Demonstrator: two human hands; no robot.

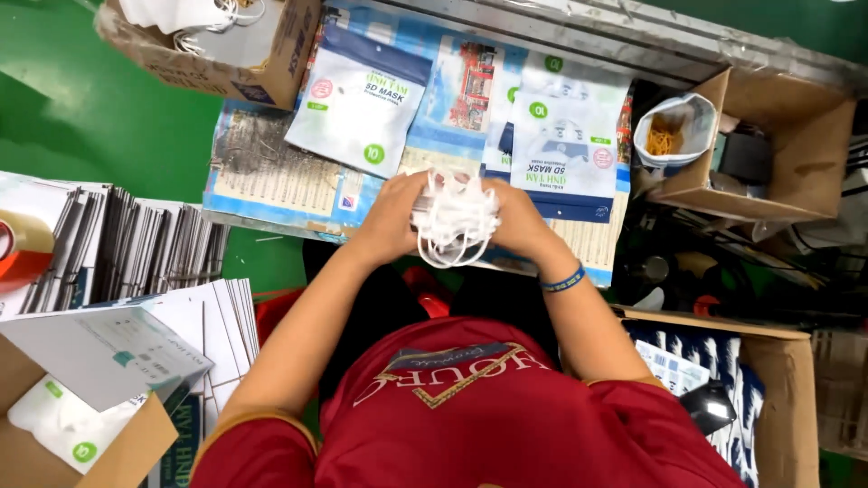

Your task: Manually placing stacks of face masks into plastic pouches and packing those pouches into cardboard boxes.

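1. Far left, a roll of tape (20, 244) sits at the edge of view beside upright rows of flat-packed cartons (127, 248). They stand on edge, apparently so that one can be drawn out at a time.
2. At your lower left, an open cardboard box (86, 447) holds a filled white pouch (54, 425), with a grey folded carton (108, 352) lying across its top.
3. Up at the top left, another cardboard box (244, 59) holds loose white masks, within arm's reach of the worktop (271, 181).
4. Your left hand (393, 212) is closed around the left side of the stack of white masks (452, 217); fingers curled tight on it, thumb on top.
5. The stack sits between both hands, held just above the near edge of the worktop, ear loops dangling below. Gripping from both sides keeps the edges squared.
6. Your right hand (515, 217), blue wristband (562, 278) on that wrist, clamps the right side of the stack, fingers wrapped round.
7. Two empty printed pouches (357, 108) (565, 136) lie flat just beyond your hands.
8. At right, a small bag of rubber bands (667, 136) stands open inside a tilted cardboard box (796, 136).
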